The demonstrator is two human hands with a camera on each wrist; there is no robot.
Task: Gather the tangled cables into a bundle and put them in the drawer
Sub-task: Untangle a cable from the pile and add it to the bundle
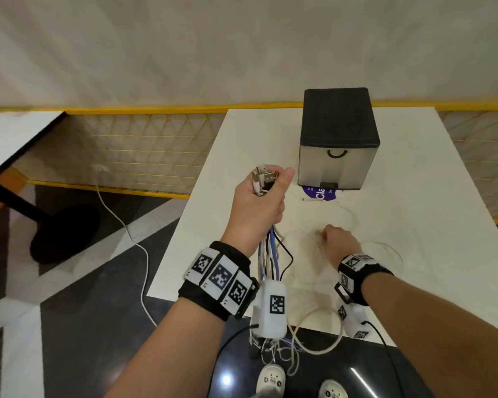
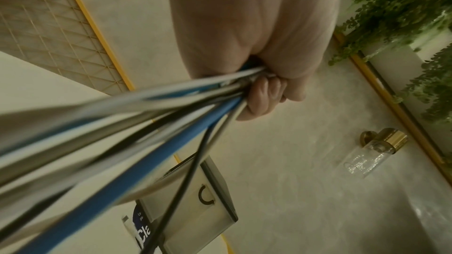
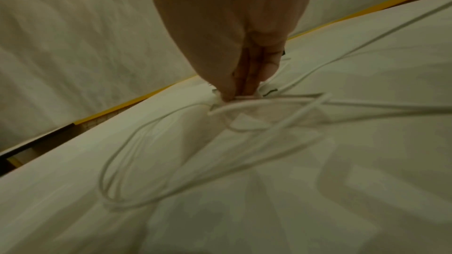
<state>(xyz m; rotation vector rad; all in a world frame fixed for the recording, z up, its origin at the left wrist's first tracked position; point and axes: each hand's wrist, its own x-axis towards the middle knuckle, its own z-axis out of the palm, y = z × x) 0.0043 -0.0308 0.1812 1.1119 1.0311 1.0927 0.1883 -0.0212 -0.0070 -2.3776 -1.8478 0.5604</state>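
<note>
My left hand (image 1: 263, 193) is raised above the white table (image 1: 414, 225) and grips a bundle of cables (image 1: 272, 254), white, blue and black, with their plugs (image 1: 263, 176) sticking out above the fist. The strands (image 2: 146, 123) hang down past the wrist and over the table's near edge. My right hand (image 1: 335, 237) is down on the table and pinches a thin white cable (image 3: 244, 106) that lies in loose loops (image 3: 137, 161). A small drawer unit (image 1: 338, 142) with a dark top stands at the back, its drawer shut.
A purple sticker (image 1: 318, 193) lies in front of the drawer unit, next to a white cable end (image 1: 308, 199). Another white cable (image 1: 121, 222) runs across the floor on the left. A yellow mesh fence (image 1: 144, 150) stands behind the table.
</note>
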